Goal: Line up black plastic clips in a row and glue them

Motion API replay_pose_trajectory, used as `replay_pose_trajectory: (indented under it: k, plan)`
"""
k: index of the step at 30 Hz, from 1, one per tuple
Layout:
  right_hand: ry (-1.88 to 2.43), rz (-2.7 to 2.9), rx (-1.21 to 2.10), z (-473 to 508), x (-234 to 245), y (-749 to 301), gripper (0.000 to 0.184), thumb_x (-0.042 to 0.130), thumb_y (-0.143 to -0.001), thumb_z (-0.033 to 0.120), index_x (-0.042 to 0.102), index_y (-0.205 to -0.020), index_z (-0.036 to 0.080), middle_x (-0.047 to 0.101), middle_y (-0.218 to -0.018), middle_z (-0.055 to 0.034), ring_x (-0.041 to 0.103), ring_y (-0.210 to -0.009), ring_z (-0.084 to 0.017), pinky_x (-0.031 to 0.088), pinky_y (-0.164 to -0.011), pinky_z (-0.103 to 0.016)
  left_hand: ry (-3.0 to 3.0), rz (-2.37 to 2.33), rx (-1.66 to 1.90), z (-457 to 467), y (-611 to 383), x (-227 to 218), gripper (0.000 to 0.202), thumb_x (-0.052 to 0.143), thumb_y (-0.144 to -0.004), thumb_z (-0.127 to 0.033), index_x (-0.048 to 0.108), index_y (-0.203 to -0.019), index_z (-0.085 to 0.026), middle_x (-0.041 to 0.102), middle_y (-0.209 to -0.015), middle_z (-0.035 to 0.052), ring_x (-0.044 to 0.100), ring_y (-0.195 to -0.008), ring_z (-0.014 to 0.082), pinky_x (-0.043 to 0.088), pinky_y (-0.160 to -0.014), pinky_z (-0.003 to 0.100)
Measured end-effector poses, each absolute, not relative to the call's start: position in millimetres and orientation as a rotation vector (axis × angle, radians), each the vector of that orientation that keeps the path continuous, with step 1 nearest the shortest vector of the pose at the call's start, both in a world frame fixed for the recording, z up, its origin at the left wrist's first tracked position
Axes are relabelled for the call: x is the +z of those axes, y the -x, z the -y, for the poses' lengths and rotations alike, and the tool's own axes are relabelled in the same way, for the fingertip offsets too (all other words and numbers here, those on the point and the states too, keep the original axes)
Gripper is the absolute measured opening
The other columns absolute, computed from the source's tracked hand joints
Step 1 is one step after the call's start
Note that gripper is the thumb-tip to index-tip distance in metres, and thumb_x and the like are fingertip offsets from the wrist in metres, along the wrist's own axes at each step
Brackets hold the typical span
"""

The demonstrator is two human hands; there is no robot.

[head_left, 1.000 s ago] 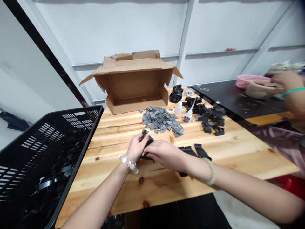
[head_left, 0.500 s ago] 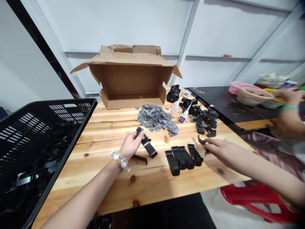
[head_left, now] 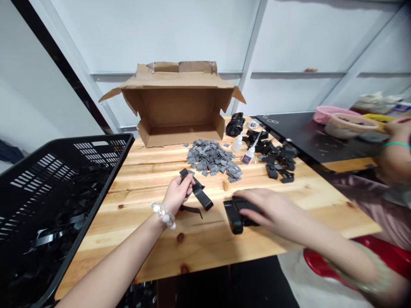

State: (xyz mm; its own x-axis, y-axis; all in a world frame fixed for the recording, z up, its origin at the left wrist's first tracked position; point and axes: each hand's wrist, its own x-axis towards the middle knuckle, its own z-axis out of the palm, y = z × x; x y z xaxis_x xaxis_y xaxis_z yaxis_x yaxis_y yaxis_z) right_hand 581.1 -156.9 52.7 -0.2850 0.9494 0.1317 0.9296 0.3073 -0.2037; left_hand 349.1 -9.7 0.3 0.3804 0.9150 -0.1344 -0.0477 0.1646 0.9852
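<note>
My left hand (head_left: 177, 193), with a white bead bracelet (head_left: 163, 215) on its wrist, is shut on a black plastic strap clip (head_left: 199, 196) on the wooden tabletop (head_left: 138, 222). Just below it lies a thin, curved black strip (head_left: 191, 209). My right hand (head_left: 266, 208) lies over a group of black plastic clips (head_left: 233, 217), hiding most of them. Its fingers curve down onto them, and I cannot tell whether they grip. Beyond both hands lies a heap of small grey squares (head_left: 212, 158).
Two glue bottles (head_left: 248, 155) stand behind the grey heap, beside a pile of black parts (head_left: 278, 161). Behind them is an open cardboard box (head_left: 178, 115). A black perforated crate (head_left: 58, 192) of black strips sits left. A co-worker's hand (head_left: 396, 145) is at the far right.
My right hand has moved left and now covers the black clips it was beside. My left hand and its clip have hardly moved. The co-worker's hand has shifted right.
</note>
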Motion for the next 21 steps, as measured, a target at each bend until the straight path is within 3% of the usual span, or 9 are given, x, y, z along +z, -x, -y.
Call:
replay_pose_trajectory:
  k: [2,4,8,10,13,15,18,21]
  plan:
    - [1.631,2.300,0.337,142,49,-539,0.038,0.059,-0.092,0.038,0.056,-0.127,0.023,0.068,-0.118,-0.0099,0.066,-0.102,-0.024,0.054,-0.087,-0.036,-1.176,-0.919,0.873,11,-349,3,0.051,0.067,-0.070,-0.066,0.052,-0.074,-0.017,0.038,-0.050,-0.0075,0.028,-0.040,0.0042,0.017,-0.037,0.016]
    - [1.560,2.274,0.464,127,40,-506,0.040,0.065,-0.088,0.039,0.058,-0.122,0.020,0.070,-0.108,-0.0104,0.068,-0.093,-0.026,0.054,-0.079,-0.035,-1.155,-0.905,0.891,12,-348,5,0.051,0.067,-0.070,-0.065,0.052,-0.074,-0.016,0.039,-0.052,-0.0069,0.030,-0.041,0.0043,0.017,-0.037,0.015]
    - [1.461,2.118,0.618,104,31,-484,0.022,0.048,-0.093,0.017,0.060,-0.111,0.019,0.070,-0.098,-0.0063,0.067,-0.084,-0.018,0.051,-0.076,-0.029,-1.128,-0.881,0.917,13,-347,4,0.046,0.061,-0.077,-0.061,0.052,-0.077,-0.016,0.041,-0.054,-0.0060,0.032,-0.043,0.0046,0.018,-0.037,0.014]
    - [1.455,1.969,0.669,100,37,-498,0.018,0.044,-0.092,0.017,0.059,-0.103,0.018,0.069,-0.088,-0.0044,0.064,-0.075,-0.015,0.050,-0.072,-0.028,-1.131,-0.854,0.916,13,-347,3,0.042,0.061,-0.079,-0.057,0.052,-0.078,-0.016,0.042,-0.056,-0.0050,0.033,-0.045,0.0048,0.018,-0.038,0.014]
    - [1.541,1.737,0.698,101,55,-547,0.020,0.044,-0.093,0.028,0.058,-0.102,0.017,0.063,-0.076,-0.0024,0.059,-0.063,-0.014,0.049,-0.064,-0.028,-1.152,-0.804,0.912,14,-349,1,0.031,0.065,-0.077,-0.044,0.052,-0.081,-0.016,0.046,-0.061,-0.0042,0.038,-0.048,0.0057,0.025,-0.039,0.014]
    - [1.610,1.564,0.717,107,65,-595,0.028,0.054,-0.087,0.041,0.063,-0.100,0.019,0.065,-0.087,-0.0045,0.059,-0.065,-0.014,0.051,-0.063,-0.028,-1.179,-0.777,0.924,15,-350,1,0.026,0.067,-0.073,-0.033,0.053,-0.086,-0.016,0.050,-0.066,-0.0038,0.045,-0.053,0.0068,0.037,-0.045,0.016]
    - [1.769,1.341,0.749,123,66,-666,0.040,0.068,-0.072,0.054,0.069,-0.092,0.019,0.065,-0.080,-0.0047,0.058,-0.065,-0.015,0.048,-0.056,-0.026,-1.221,-0.742,0.939,18,-351,2,0.031,0.070,-0.067,-0.022,0.055,-0.093,-0.015,0.054,-0.077,-0.0016,0.055,-0.067,0.0099,0.051,-0.060,0.021]
    - [1.952,1.351,0.875,142,52,-710,0.041,0.071,-0.070,0.056,0.072,-0.086,0.019,0.063,-0.068,-0.0044,0.054,-0.056,-0.013,0.043,-0.049,-0.024,-1.260,-0.653,0.890,23,-352,3,0.038,0.072,-0.068,-0.022,0.055,-0.102,-0.015,0.056,-0.086,0.0012,0.058,-0.081,0.0138,0.055,-0.069,0.025]
